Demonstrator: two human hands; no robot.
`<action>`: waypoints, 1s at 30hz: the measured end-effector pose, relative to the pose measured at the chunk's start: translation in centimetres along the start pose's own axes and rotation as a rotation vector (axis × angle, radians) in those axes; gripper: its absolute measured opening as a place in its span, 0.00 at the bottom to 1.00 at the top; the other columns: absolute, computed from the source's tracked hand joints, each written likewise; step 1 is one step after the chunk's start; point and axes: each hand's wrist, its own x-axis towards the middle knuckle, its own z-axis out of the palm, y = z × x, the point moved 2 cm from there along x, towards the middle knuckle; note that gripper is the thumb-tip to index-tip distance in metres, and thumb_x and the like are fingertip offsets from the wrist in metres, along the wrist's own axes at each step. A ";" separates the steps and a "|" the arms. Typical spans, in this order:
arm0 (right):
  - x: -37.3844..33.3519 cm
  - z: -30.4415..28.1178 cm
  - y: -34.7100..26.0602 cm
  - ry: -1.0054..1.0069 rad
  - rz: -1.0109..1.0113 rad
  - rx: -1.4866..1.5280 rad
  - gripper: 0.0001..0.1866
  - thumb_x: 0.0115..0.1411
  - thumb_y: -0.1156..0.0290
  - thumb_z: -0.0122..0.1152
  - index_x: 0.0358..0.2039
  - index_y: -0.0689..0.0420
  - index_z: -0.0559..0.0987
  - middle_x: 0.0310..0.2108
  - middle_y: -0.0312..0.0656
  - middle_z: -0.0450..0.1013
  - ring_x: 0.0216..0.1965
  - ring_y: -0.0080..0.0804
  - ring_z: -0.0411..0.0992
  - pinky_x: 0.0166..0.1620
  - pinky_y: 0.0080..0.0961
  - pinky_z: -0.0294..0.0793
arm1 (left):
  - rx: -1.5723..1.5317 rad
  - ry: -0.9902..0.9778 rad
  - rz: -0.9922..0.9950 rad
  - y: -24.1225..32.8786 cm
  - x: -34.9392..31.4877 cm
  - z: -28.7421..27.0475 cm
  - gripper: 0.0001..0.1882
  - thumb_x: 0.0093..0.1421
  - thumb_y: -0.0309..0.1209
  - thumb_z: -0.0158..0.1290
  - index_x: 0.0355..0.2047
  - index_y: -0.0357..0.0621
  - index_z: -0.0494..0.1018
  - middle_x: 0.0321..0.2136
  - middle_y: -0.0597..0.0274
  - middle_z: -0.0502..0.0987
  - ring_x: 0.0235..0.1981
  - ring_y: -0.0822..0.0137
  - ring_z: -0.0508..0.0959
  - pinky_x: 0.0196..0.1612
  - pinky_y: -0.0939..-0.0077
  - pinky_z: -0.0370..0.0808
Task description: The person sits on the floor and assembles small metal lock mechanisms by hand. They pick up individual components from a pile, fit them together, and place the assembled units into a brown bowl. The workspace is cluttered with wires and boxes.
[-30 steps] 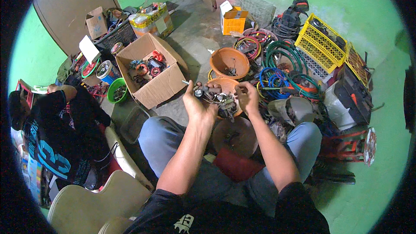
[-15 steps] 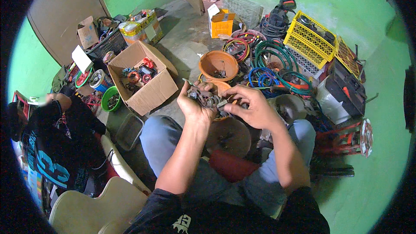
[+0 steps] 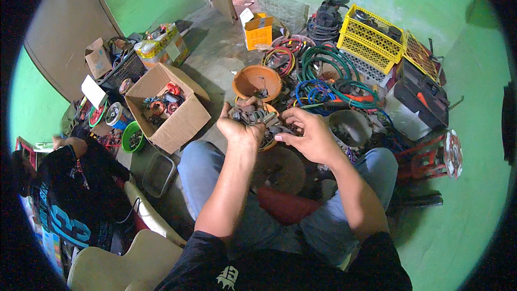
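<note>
My left hand point(image 3: 237, 128) is cupped palm up, its fingers curled round a heap of small grey metal parts point(image 3: 252, 114). Close by on its right, my right hand point(image 3: 309, 136) is bent with thumb and fingers drawn together at the edge of the heap. Small dark pieces show near those fingertips; what exactly they grip is too small to tell. Both hands hang over an orange bowl point(image 3: 271, 109), partly hidden behind them, and a round dark pan point(image 3: 280, 172) between my knees. Beyond stands a larger orange bowl point(image 3: 249, 87) with a few dark bits inside.
An open cardboard box point(image 3: 180, 125) of cables and a green bowl point(image 3: 125, 139) stand left. Coiled green hose point(image 3: 307, 64), yellow crates point(image 3: 371, 43), a toolbox point(image 3: 414, 102) and a red stool point(image 3: 431, 156) crowd the right. Another person point(image 3: 70, 183) sits at left.
My right hand has drawn slightly away from the left, leaving more of the heap visible. The left hand stays cupped round the parts. The whole view has shifted a little.
</note>
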 end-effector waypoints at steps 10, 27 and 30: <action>-0.6 -0.5 2.4 0.070 0.060 0.414 0.09 0.63 0.75 0.61 0.42 0.66 0.78 0.31 0.42 0.78 0.28 0.26 0.77 0.32 0.25 0.80 | -0.069 0.000 -0.076 -1.0 0.7 -0.1 0.15 0.67 0.39 0.38 0.29 0.39 0.61 0.22 0.57 0.66 0.26 0.60 0.70 0.36 0.59 0.72; -0.4 -1.5 2.1 0.039 0.235 0.878 0.11 0.65 0.67 0.60 0.40 0.62 0.80 0.31 0.42 0.78 0.26 0.26 0.75 0.27 0.23 0.77 | 0.014 0.007 -0.068 0.6 1.0 -0.3 0.16 0.67 0.39 0.38 0.27 0.42 0.63 0.20 0.58 0.67 0.26 0.59 0.72 0.38 0.54 0.74; -0.5 -3.1 2.5 0.096 0.230 0.986 0.11 0.67 0.64 0.57 0.42 0.57 0.79 0.32 0.40 0.78 0.27 0.21 0.74 0.28 0.13 0.72 | -0.022 -0.075 -0.040 2.1 0.5 0.2 0.16 0.68 0.39 0.38 0.28 0.41 0.64 0.20 0.57 0.67 0.27 0.58 0.73 0.40 0.51 0.74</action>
